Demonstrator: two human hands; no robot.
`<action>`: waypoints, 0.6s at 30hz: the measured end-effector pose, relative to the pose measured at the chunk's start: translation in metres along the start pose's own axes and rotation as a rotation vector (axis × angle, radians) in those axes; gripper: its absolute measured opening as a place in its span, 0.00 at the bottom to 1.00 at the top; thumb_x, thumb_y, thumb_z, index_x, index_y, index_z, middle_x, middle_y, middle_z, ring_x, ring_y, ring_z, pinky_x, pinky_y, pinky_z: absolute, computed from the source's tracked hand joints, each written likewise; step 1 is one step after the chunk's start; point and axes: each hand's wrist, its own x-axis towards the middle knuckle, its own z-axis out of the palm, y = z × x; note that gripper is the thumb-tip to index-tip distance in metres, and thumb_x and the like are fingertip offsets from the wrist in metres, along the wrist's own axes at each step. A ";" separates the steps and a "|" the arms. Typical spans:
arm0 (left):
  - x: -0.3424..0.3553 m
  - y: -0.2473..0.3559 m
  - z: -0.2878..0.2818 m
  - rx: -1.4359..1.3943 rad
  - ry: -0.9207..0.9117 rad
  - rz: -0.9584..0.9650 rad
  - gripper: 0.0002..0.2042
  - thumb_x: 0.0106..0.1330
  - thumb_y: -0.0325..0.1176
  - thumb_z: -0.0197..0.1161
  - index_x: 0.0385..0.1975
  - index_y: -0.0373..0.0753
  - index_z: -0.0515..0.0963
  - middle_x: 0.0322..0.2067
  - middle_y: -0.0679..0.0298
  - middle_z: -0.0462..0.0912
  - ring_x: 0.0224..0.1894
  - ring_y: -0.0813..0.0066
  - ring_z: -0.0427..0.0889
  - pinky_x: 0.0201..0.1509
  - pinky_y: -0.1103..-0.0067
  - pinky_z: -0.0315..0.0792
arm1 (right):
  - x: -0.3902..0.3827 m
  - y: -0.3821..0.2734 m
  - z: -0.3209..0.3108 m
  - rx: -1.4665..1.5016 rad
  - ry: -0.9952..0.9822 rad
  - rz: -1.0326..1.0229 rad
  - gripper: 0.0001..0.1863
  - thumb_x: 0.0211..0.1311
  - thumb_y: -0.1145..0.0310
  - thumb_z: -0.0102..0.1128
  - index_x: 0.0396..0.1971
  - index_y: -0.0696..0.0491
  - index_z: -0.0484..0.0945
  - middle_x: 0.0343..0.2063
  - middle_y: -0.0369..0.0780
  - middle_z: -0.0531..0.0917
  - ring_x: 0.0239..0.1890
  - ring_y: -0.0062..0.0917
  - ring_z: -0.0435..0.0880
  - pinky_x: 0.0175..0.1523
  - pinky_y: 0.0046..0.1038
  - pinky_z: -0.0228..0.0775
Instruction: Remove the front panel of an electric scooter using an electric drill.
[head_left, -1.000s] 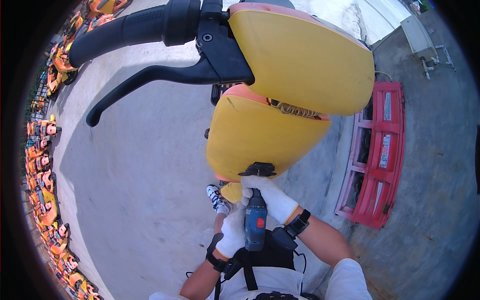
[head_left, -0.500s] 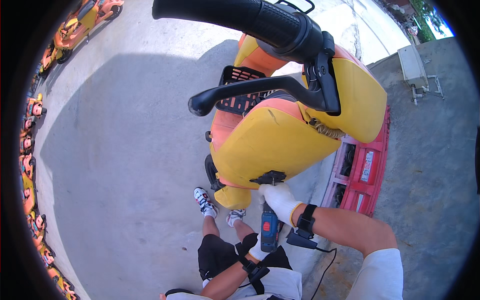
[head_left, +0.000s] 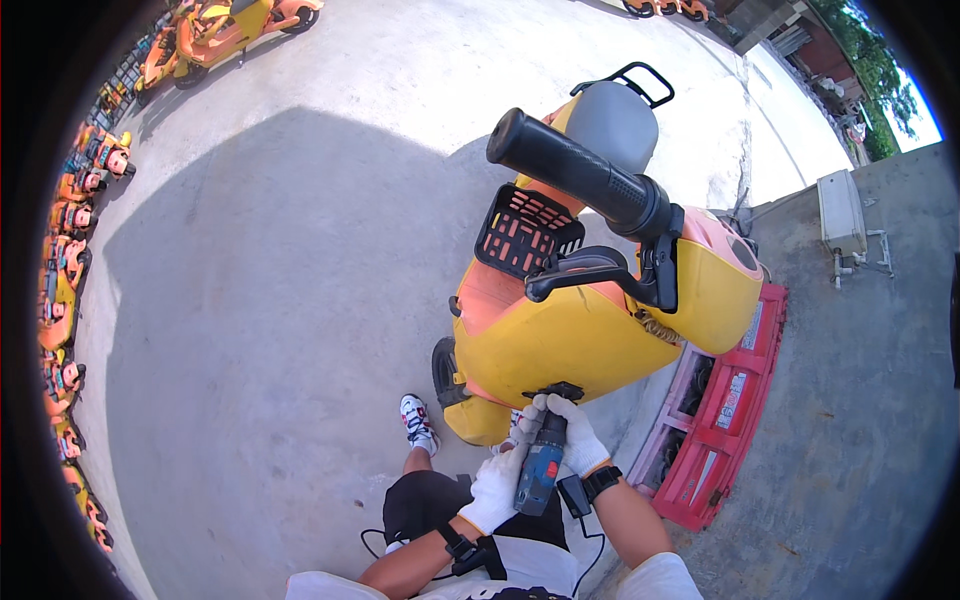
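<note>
A blue and black cordless drill (head_left: 540,470) points at a black bracket (head_left: 558,391) low on the yellow front panel (head_left: 560,340) of a scooter. My left hand (head_left: 496,488), in a white knitted glove, is closed along the drill's left side, its fingers reaching toward the front end. The gloved right hand (head_left: 580,440) is at the chuck and bracket, fingers bent together; what they pinch is hidden. Above both hands stick out the black handlebar grip (head_left: 580,170) and the brake lever (head_left: 590,278).
A red plastic barrier-like piece (head_left: 730,410) lies right of the scooter. Behind it a white box with pipes (head_left: 842,212) stands by the grey wall. Several orange and yellow scooters (head_left: 65,290) line the far left. The scooter carries a black basket (head_left: 527,230) and grey seat (head_left: 615,125).
My left hand has come forward along the drill from its rear end. The right hand stays by the chuck. The view has shifted, so the handlebar looks smaller and farther right.
</note>
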 end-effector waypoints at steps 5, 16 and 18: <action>-0.004 -0.001 -0.012 0.193 0.177 0.027 0.22 0.59 0.34 0.63 0.55 0.37 0.73 0.31 0.58 0.80 0.36 0.56 0.82 0.41 0.63 0.73 | 0.023 0.011 -0.015 0.158 -0.450 0.092 0.12 0.58 0.61 0.71 0.36 0.50 0.78 0.31 0.38 0.81 0.35 0.32 0.82 0.55 0.44 0.75; -0.026 -0.044 0.023 -0.374 0.050 -0.196 0.11 0.71 0.35 0.57 0.48 0.37 0.73 0.36 0.56 0.81 0.39 0.57 0.83 0.44 0.66 0.79 | 0.009 -0.002 0.025 0.025 -0.053 0.227 0.08 0.65 0.67 0.63 0.29 0.48 0.74 0.19 0.33 0.75 0.24 0.29 0.79 0.38 0.33 0.77; -0.025 -0.051 0.038 -1.036 -0.032 -0.427 0.13 0.79 0.39 0.47 0.52 0.38 0.72 0.41 0.60 0.80 0.44 0.64 0.82 0.53 0.69 0.79 | 0.006 -0.005 0.032 -0.098 0.088 0.227 0.07 0.66 0.67 0.61 0.29 0.49 0.74 0.19 0.34 0.77 0.22 0.28 0.80 0.33 0.35 0.77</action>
